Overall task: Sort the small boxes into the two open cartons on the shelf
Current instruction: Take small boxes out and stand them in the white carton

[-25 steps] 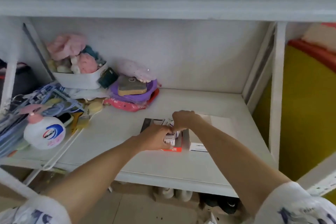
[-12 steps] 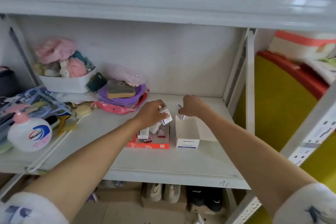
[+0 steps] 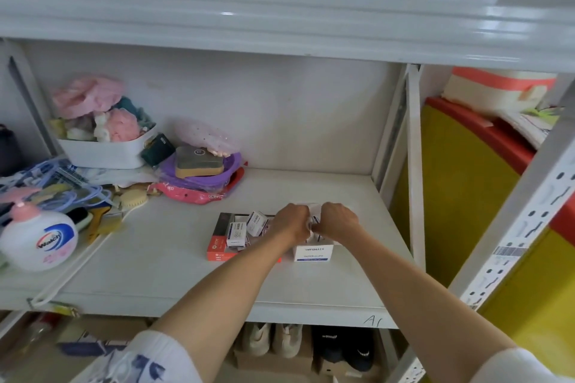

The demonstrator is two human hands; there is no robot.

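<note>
Two open cartons stand side by side on the white shelf [image 3: 174,261]. The red-and-black carton [image 3: 217,247] on the left holds several small white boxes [image 3: 237,232]. The white carton [image 3: 312,253] on the right reads "PAPER CLIPS". My left hand [image 3: 292,222] and my right hand [image 3: 337,221] meet above the white carton, fingers closed together on a small white box [image 3: 314,221] that is mostly hidden between them.
Clutter fills the shelf's left: a hand-soap bottle [image 3: 37,239], a white bin of pink soft items [image 3: 102,149], a purple bowl with a sponge [image 3: 202,168], brushes. An upper shelf beam [image 3: 280,31] hangs overhead. A steel upright [image 3: 413,171] borders the right. Shoes sit below.
Both hands have come together over the white carton, from apart half a second ago. The left hand has brought its small box across from the red carton. The camera has tilted up.
</note>
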